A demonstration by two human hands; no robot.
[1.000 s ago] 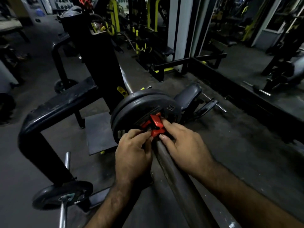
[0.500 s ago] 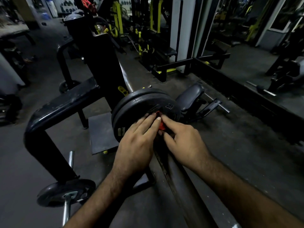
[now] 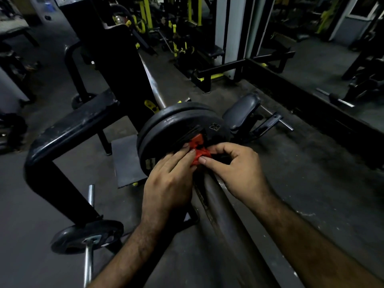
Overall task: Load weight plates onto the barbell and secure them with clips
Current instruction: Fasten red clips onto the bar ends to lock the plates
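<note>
Two black weight plates (image 3: pixel 176 125) sit side by side on the barbell sleeve (image 3: pixel 218 204), which runs toward me. A red clip (image 3: pixel 198 150) sits on the sleeve right against the outer plate. My left hand (image 3: pixel 168 181) has its fingertips pressed on the clip's left side. My right hand (image 3: pixel 239 169) pinches the clip's right side between thumb and fingers. The barbell's shaft (image 3: pixel 152 84) continues beyond the plates past a black rack upright.
A black bent frame (image 3: pixel 68 129) stands to the left. A second bar with a small plate (image 3: pixel 87 235) lies on the floor at lower left. A padded seat (image 3: pixel 241 113) sits right of the plates. Gym machines fill the background.
My left hand slid down off the clip's top, so more of the red clip shows. My right hand shifted from flat fingers to a pinch on the clip.
</note>
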